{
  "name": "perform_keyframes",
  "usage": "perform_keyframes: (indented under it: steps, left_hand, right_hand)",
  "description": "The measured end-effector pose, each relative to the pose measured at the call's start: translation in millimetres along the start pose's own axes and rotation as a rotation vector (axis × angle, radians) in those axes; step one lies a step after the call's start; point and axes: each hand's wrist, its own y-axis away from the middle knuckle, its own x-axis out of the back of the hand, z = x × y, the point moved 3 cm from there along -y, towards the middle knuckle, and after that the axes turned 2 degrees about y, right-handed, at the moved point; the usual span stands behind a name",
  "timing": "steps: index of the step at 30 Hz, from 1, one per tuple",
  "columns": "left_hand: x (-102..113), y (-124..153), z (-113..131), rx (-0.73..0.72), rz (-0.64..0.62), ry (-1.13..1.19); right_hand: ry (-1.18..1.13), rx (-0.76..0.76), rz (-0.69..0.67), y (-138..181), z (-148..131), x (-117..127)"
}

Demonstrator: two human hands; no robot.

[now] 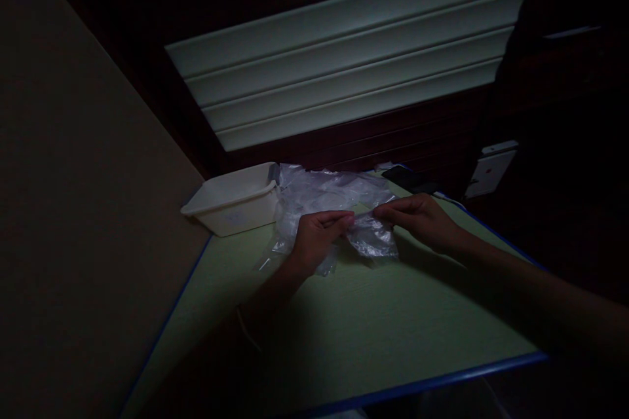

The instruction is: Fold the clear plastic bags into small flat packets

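Observation:
Between my two hands hangs a clear plastic bag (374,239), pinched along its upper edge and drooping over the table. My left hand (318,236) grips one corner between thumb and fingers. At the opposite corner, my right hand (415,217) pinches the same edge. Behind them lies a loose heap of clear plastic bags (319,190), some of it hidden by my left hand. The dim light makes the bag's contents, if any, hard to make out.
A white plastic bin (236,209) stands left of the heap by the wall. The green table (344,327) has a blue edge. A dark object (405,178) lies at the back right. Beyond the table's right side is a white device (491,173). Louvred panels (344,59) rise behind.

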Motion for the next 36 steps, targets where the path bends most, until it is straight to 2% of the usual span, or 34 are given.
perform_keyframes:
  steps: [11, 15, 18, 25, 28, 33, 36]
  left_hand:
    - [1.5, -1.0, -4.8, 0.042, 0.0, 0.114]
    - [-2.3, 0.6, -9.7, 0.08, -0.089, 0.198]
    - [-7.2, 4.5, -12.1, 0.121, -0.167, 0.161]
    - [-5.3, 4.5, -15.5, 0.128, -0.085, 0.005]
    - [-4.2, 2.9, -15.2, 0.117, -0.063, 0.044]
    - [-3.1, 2.2, -13.5, 0.13, 0.002, 0.052]
    - [-3.3, 1.9, -14.0, 0.131, 0.001, 0.034]
  right_hand:
    - [-0.035, -0.033, 0.053, -2.8, 3.3, 1.6]
    - [-0.07, -0.045, 0.073, -2.9, 3.0, 2.3]
    - [-0.072, -0.051, 0.075, -2.8, 4.0, 2.2]
    - [-0.118, -0.074, 0.067, -4.3, 10.7, 1.0]
    - [-0.163, -0.078, 0.026, -4.2, 8.6, 0.4]
    - [-0.2, -0.128, -0.173, -3.4, 7.2, -4.9]
    - [-0.178, -0.12, -0.2, -4.2, 10.1, -6.0]
